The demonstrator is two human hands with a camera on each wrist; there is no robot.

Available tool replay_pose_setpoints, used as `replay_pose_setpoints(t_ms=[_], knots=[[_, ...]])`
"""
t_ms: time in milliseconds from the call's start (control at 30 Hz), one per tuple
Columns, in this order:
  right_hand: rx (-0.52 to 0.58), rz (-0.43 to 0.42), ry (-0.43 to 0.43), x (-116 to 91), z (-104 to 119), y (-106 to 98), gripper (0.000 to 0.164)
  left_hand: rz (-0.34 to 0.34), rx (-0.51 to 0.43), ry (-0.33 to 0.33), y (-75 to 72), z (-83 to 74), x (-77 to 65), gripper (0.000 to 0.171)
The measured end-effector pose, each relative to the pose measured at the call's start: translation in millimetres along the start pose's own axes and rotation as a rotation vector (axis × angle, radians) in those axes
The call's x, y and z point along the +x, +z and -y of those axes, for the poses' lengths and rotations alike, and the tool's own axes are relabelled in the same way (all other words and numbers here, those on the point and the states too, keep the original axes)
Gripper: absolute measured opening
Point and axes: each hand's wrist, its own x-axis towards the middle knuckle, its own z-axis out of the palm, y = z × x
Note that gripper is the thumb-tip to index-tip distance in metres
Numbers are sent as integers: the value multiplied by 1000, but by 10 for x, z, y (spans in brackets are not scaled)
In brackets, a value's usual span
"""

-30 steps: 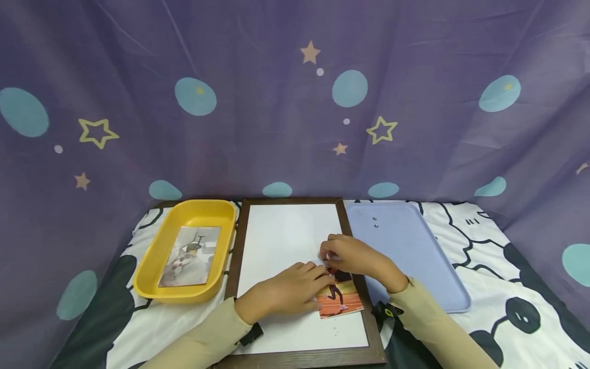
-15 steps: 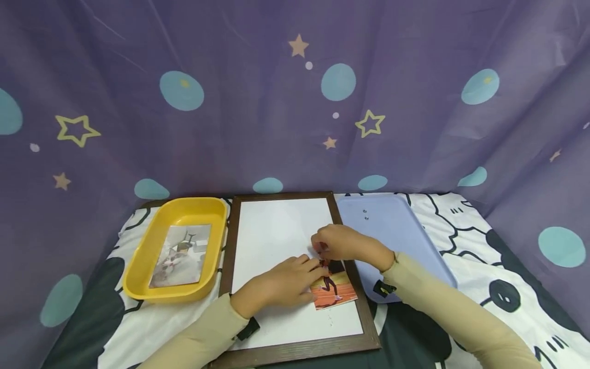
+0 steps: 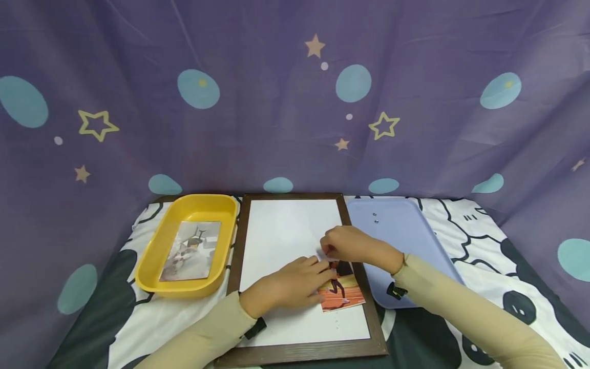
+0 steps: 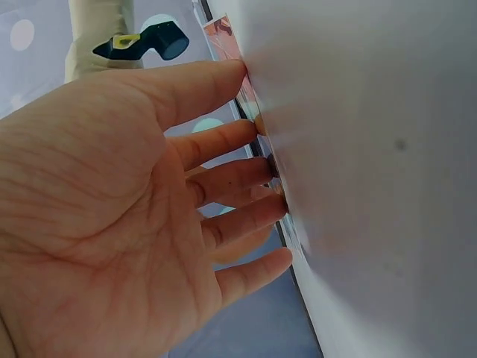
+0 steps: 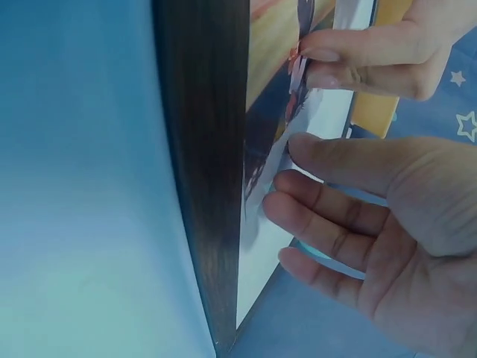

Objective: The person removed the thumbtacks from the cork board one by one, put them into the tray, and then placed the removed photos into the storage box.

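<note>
Right forearm [image 3: 461, 297] swung outward, right hand [image 3: 354, 244] at card [image 3: 342, 298], grip unclear, left hand [image 3: 296, 282] touching it, fingers spread.

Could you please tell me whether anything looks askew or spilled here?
The picture card on the whiteboard looks slightly askew: its lower edge slants against the brown frame. Tiny marks below are too small to identify; no spill shows.

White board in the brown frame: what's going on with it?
A person is handling an orange picture on the white board. The left hand touches it; the right hand is at its far edge, though whether it grips anything is unclear. A greyish picture lies in the yellow tray, and two small shiny pieces sit on the blue tray.
</note>
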Motion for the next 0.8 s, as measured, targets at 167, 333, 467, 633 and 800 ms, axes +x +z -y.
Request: replay_pose_setpoints(t_ms=[167,333,467,633,800], knots=[[-17,-38,-41,-11,-20,9,20,-4,26,16,-29,-14,24,48],[-26,-55,-39,-1,-10,37,20,-11,16,37,-32,-7,19,47],[-11,-53,-21,-9,-2,30,20,-7,-10,41,-25,-4,11,48],[-8,-47,-16,2,4,29,20,8,-49,30,-15,0,5,51],[-25,-48,-8,6,19,35,19,33,-45,16,-18,-9,1,52]])
